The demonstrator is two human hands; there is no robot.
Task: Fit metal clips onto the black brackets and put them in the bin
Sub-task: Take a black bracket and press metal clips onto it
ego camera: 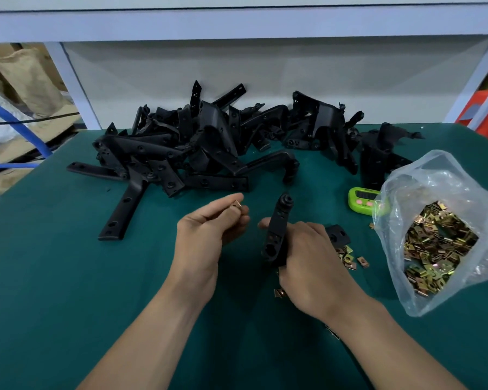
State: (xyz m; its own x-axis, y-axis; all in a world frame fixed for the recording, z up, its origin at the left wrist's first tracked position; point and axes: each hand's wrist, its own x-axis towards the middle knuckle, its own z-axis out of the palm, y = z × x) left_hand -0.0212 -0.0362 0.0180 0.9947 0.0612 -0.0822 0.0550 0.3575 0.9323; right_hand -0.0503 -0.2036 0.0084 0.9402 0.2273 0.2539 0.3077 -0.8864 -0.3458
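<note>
Centrally, right hand (307, 263) gripping bracket (278, 229), left hand (206, 235) pinching clip (236, 204)

The left hand (209, 229) pinches a small brass-coloured metal clip (236, 204); the right hand (307, 260) grips an upright black plastic bracket (278, 229) over the green bench (68, 277).

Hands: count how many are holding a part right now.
2. The left hand pinches a metal clip at its fingertips. The right hand grips a black bracket just right of it. Both are in full view.
</note>
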